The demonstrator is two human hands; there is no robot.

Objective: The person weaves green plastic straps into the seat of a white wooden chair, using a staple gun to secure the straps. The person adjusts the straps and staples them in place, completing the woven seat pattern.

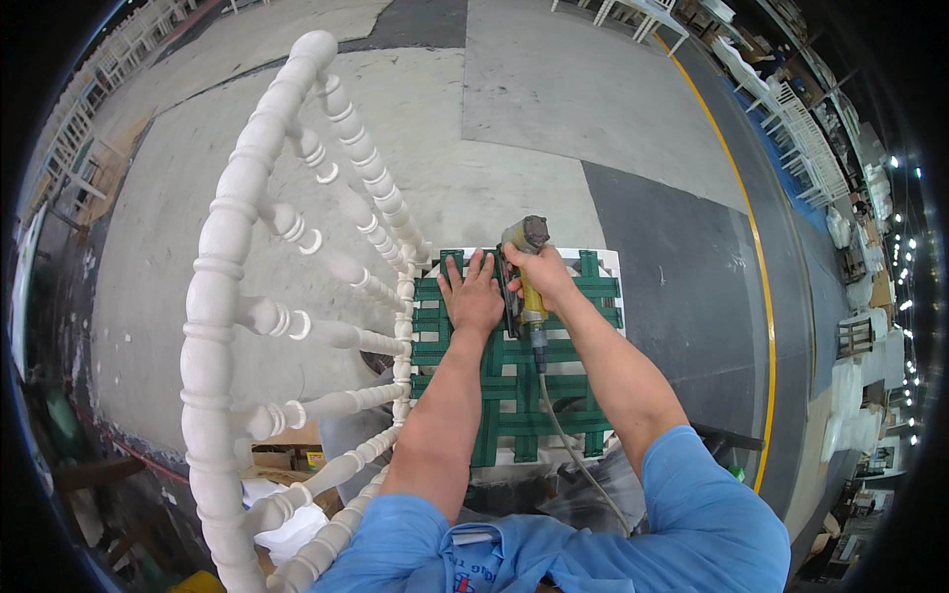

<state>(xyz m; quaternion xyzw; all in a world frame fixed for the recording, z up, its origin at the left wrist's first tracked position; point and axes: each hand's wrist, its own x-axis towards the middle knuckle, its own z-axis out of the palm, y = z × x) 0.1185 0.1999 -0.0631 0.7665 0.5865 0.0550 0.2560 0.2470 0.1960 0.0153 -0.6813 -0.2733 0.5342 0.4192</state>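
Observation:
A white chair (219, 267) with turned, ringed spindles has its back on my left. Green webbing straps (529, 423) are woven across its square seat frame (615, 267). My left hand (474, 298) lies flat on the straps near the far edge, fingers spread. Beside it, my right hand (550, 274) grips a yellow air stapler (532, 299) by its body. The stapler's dark nose and magazine are partly hidden by my hands, close to the far rail; whether they touch it I cannot tell. An air hose (560, 420) runs from the stapler toward me.
A yellow line (756, 237) crosses the grey floor to the right. White chairs (806, 148) stand at the far right, and more chairs (74, 148) line the far left. Cardboard and white wrapping (287, 519) lie below the chair back.

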